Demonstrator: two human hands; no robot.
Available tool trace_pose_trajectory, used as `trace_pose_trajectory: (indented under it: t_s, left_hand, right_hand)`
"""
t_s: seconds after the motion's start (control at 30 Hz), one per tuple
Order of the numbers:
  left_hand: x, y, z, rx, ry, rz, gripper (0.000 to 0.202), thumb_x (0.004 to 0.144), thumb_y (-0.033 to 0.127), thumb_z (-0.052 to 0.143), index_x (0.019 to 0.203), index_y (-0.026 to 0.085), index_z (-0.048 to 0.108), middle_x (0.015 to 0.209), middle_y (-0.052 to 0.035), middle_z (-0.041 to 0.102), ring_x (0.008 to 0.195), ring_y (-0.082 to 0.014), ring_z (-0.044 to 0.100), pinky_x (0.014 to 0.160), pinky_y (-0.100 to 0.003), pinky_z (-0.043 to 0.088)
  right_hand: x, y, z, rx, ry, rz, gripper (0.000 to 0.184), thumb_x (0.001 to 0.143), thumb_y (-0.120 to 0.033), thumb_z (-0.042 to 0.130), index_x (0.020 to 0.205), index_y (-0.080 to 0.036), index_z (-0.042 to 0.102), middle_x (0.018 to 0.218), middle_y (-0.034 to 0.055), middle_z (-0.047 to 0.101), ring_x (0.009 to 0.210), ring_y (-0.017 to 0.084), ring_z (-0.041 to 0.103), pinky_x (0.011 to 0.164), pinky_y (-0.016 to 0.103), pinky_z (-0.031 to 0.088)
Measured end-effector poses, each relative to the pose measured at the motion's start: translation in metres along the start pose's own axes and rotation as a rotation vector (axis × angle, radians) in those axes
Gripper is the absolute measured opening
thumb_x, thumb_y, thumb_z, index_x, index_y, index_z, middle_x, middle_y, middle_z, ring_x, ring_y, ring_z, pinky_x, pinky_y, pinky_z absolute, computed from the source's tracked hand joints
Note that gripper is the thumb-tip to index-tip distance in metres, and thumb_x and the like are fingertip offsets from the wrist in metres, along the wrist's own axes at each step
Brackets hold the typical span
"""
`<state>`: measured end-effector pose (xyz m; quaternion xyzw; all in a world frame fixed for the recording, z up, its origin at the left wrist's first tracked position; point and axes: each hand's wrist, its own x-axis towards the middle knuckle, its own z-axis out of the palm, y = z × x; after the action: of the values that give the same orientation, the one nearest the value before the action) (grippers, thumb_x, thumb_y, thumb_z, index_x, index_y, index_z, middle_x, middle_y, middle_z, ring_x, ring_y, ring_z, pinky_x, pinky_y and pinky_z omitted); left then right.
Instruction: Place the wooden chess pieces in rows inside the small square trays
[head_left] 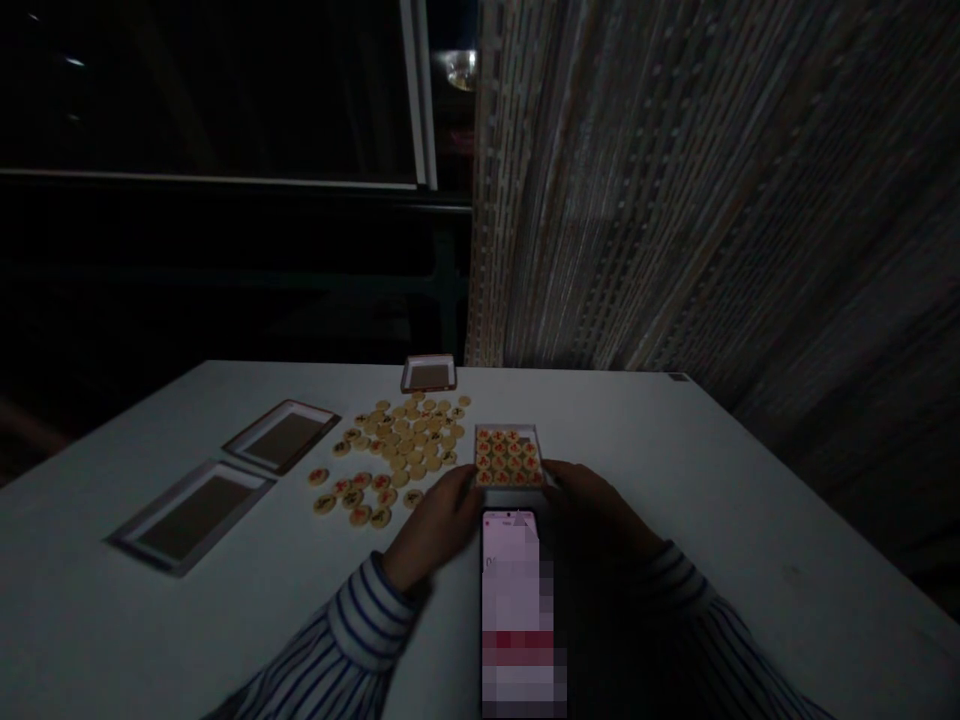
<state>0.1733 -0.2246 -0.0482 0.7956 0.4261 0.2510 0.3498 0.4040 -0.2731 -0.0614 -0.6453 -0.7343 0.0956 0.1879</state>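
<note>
Between my two hands is a small open box [508, 487] filled with rows of round xiangqi pieces [508, 458], their red characters facing up. One spot at the box's far right corner shows no piece. My left hand [442, 515] grips the box's left side near the front corner. On the opposite side, my right hand [592, 500] holds the right edge, its fingers partly lost in shadow. Left of the box lies a loose spread of xiangqi pieces [405, 440], some face down, others showing red or dark characters.
A lit phone [517, 610] lies in front of the box, between my forearms. Two open box halves [281, 437] [191, 515] rest at the left of the white table [675, 470]. Another open box part [429, 373] sits near the far edge. A bead curtain [600, 180] hangs behind.
</note>
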Motion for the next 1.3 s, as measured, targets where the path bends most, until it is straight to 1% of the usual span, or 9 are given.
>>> trace_pose_trajectory:
  t_s: [0.13, 0.3, 0.47, 0.7, 0.87, 1.03, 1.17, 1.3]
  left_hand:
    - [-0.001, 0.002, 0.008, -0.084, 0.045, -0.023, 0.042, 0.083, 0.033, 0.042, 0.118, 0.013, 0.053, 0.119, -0.0128, 0.058, 0.112, -0.0239, 0.052, 0.097, -0.038, 0.038]
    - [-0.003, 0.005, 0.010, -0.115, 0.028, -0.052, 0.044, 0.081, 0.032, 0.044, 0.121, 0.013, 0.051, 0.120, -0.0121, 0.058, 0.112, -0.0239, 0.051, 0.096, -0.038, 0.038]
    - [-0.003, 0.006, 0.012, -0.096, 0.017, -0.073, 0.045, 0.082, 0.032, 0.043, 0.122, 0.012, 0.050, 0.120, -0.0128, 0.058, 0.110, -0.0236, 0.053, 0.095, -0.037, 0.039]
    - [-0.004, 0.005, 0.013, -0.101, 0.029, -0.070, 0.045, 0.082, 0.032, 0.044, 0.121, 0.012, 0.051, 0.120, -0.0137, 0.058, 0.111, -0.0244, 0.052, 0.096, -0.039, 0.039]
    - [-0.005, 0.005, 0.013, -0.110, 0.010, -0.065, 0.045, 0.082, 0.032, 0.044, 0.122, 0.011, 0.051, 0.122, -0.0138, 0.057, 0.112, -0.0237, 0.052, 0.096, -0.038, 0.038]
    - [-0.005, 0.007, 0.012, -0.092, -0.001, -0.069, 0.046, 0.083, 0.033, 0.042, 0.122, 0.011, 0.050, 0.123, -0.0141, 0.055, 0.113, -0.0240, 0.051, 0.097, -0.038, 0.038]
    - [-0.006, 0.009, 0.011, -0.086, 0.002, -0.082, 0.045, 0.083, 0.032, 0.043, 0.121, 0.011, 0.050, 0.123, -0.0140, 0.056, 0.114, -0.0240, 0.051, 0.097, -0.038, 0.038]
    - [-0.006, 0.007, 0.012, -0.090, 0.018, -0.066, 0.045, 0.083, 0.032, 0.043, 0.122, 0.011, 0.050, 0.122, -0.0143, 0.057, 0.113, -0.0236, 0.052, 0.096, -0.037, 0.039]
  right_hand:
    - [-0.002, 0.005, 0.002, -0.077, -0.021, -0.016, 0.038, 0.086, -0.026, 0.039, 0.121, -0.018, 0.052, 0.117, 0.0102, 0.059, 0.100, 0.021, 0.056, 0.084, 0.035, 0.044]
    - [-0.004, 0.001, 0.000, -0.173, -0.061, 0.052, 0.037, 0.087, -0.027, 0.038, 0.119, -0.016, 0.053, 0.103, 0.0109, 0.064, 0.093, 0.020, 0.057, 0.077, 0.029, 0.044]
    - [-0.004, -0.001, 0.000, -0.210, -0.075, 0.086, 0.036, 0.088, -0.027, 0.037, 0.118, -0.018, 0.054, 0.100, 0.0105, 0.064, 0.090, 0.018, 0.057, 0.075, 0.027, 0.043]
    - [-0.004, -0.001, 0.000, -0.217, -0.083, 0.046, 0.034, 0.089, -0.027, 0.034, 0.114, -0.020, 0.057, 0.102, 0.0092, 0.064, 0.091, 0.018, 0.057, 0.073, 0.026, 0.041]
    - [-0.003, 0.001, 0.000, -0.254, -0.130, 0.019, 0.030, 0.089, -0.026, 0.035, 0.107, -0.021, 0.059, 0.094, 0.0078, 0.066, 0.085, 0.017, 0.058, 0.069, 0.025, 0.040]
    - [-0.005, 0.002, 0.002, -0.266, -0.071, -0.035, 0.031, 0.089, -0.024, 0.034, 0.108, -0.020, 0.058, 0.098, 0.0076, 0.065, 0.085, 0.017, 0.057, 0.068, 0.025, 0.041]
    - [-0.006, 0.001, 0.002, -0.232, -0.056, -0.034, 0.031, 0.088, -0.023, 0.034, 0.105, -0.020, 0.060, 0.097, 0.0077, 0.066, 0.084, 0.018, 0.057, 0.069, 0.027, 0.042]
    - [-0.006, -0.001, 0.000, -0.202, -0.049, -0.013, 0.031, 0.090, -0.025, 0.032, 0.105, -0.020, 0.060, 0.096, 0.0069, 0.066, 0.085, 0.018, 0.057, 0.071, 0.027, 0.042]
